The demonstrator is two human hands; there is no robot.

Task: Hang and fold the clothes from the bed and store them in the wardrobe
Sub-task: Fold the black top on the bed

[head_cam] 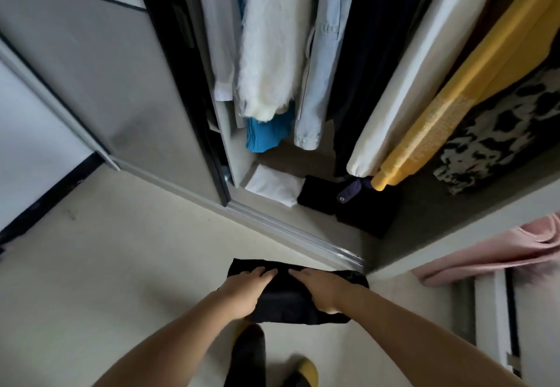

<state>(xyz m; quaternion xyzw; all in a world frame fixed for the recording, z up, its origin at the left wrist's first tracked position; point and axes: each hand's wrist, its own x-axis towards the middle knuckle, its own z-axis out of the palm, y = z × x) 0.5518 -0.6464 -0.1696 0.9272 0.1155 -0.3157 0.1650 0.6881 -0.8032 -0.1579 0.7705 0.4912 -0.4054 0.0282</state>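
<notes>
We held a folded black garment (285,295) in front of the open wardrobe (303,232), above the floor (121,265). Our left hand (245,291) and right hand (321,288) lay on top of it, fingers fairly straight and fingertips nearly meeting, thumbs tucked under its near edge. On the wardrobe floor lay a white fold (274,185) beside dark folds (351,204), under hanging clothes (272,38).

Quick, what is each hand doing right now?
Left hand: holds the folded black cloth garment, fingers flat on top.
Right hand: holds the same garment, thumb tucked under its edge.
</notes>
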